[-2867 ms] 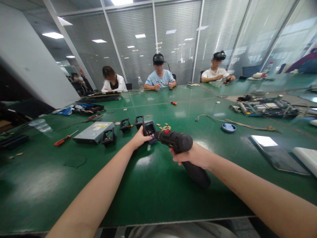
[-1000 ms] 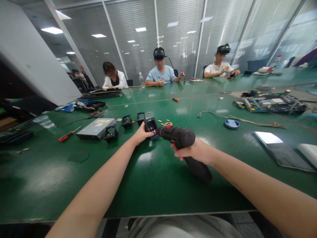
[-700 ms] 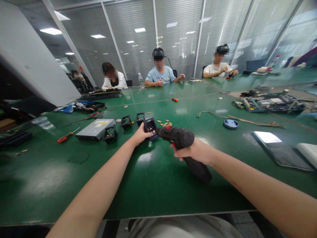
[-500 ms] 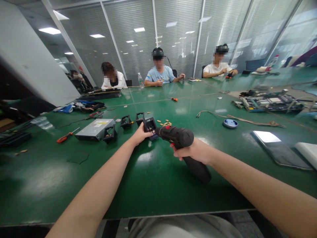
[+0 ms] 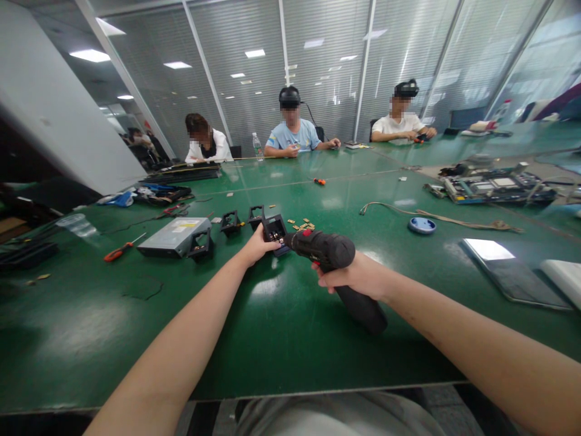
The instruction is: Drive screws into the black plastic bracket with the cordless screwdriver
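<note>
Left hand [image 5: 257, 247]: in the head view, seen closed around the near left side of a black plastic housing [image 5: 278, 221], with the thumb laid along its lower edge.
Right hand [image 5: 351, 275]: wrapped firmly around the grip of a black cordless drill [image 5: 338, 249], which is held level, its nose pointed left.
Black housing: held tilted, its open side turned toward the camera, small metal parts seen inside; whether its base is rested on the table cannot be told.
Drill nose: brought right up to the housing's lower right part; contact of the bit is too small to be told.
Green table [image 5: 254, 345]: brass-coloured tabs [image 5: 296, 227] are scattered just beyond the drill; three similar black frames [image 5: 230, 229] are set to the left, one against a silver optical drive [image 5: 175, 235].
Left side: an orange-handled screwdriver [image 5: 118, 253] is laid beside the drive, a clear plastic cup [image 5: 77, 225] farther out.
Right side: a blue round dish [image 5: 422, 226] and a circuit board assembly [image 5: 499, 186] are placed well apart from the hands.
Far edge: three people [image 5: 294, 138] are seated.
</note>
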A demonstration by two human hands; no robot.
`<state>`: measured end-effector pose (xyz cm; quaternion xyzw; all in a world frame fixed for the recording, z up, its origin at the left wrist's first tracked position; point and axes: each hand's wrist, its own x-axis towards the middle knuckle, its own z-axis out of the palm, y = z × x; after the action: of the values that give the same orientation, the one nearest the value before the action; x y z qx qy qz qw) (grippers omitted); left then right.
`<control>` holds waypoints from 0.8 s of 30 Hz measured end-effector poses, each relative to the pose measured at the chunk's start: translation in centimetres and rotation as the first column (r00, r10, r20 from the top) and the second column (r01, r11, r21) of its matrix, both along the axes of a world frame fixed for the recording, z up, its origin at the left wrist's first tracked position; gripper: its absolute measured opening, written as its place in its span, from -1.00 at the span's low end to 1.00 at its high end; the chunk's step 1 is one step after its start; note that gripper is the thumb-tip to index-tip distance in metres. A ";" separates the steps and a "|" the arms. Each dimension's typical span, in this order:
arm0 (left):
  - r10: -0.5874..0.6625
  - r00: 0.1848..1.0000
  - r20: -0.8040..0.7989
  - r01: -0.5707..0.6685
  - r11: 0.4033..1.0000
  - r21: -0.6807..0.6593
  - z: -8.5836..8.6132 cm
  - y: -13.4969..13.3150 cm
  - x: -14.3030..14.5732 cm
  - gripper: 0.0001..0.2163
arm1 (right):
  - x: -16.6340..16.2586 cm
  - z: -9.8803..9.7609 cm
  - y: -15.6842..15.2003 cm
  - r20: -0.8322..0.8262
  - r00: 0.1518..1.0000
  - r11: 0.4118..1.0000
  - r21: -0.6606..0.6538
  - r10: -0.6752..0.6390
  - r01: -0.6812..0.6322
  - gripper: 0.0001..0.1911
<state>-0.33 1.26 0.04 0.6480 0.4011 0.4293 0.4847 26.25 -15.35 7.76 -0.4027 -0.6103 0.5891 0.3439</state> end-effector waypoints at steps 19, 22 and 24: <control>-0.009 1.000 -0.009 0.009 1.000 0.009 0.2 -0.1 0.0 -0.15 | 0.2 -0.2 0.0 -0.007 1.000 1.000 -0.001 0.002 -0.002 -0.68; -0.003 1.000 -0.014 0.003 1.000 0.014 0.3 -0.1 0.0 -0.15 | 0.1 -0.3 0.1 -0.005 1.000 1.000 0.011 0.012 -0.012 -0.68; -0.006 1.000 -0.016 0.006 1.000 0.017 0.3 -0.1 0.0 -0.15 | 0.1 -0.3 0.1 0.003 1.000 1.000 0.013 0.011 -0.011 -0.67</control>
<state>-0.31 1.12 0.31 0.6567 0.3995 0.4261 0.4771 26.39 -15.29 7.45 -0.3980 -0.6169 0.5863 0.3423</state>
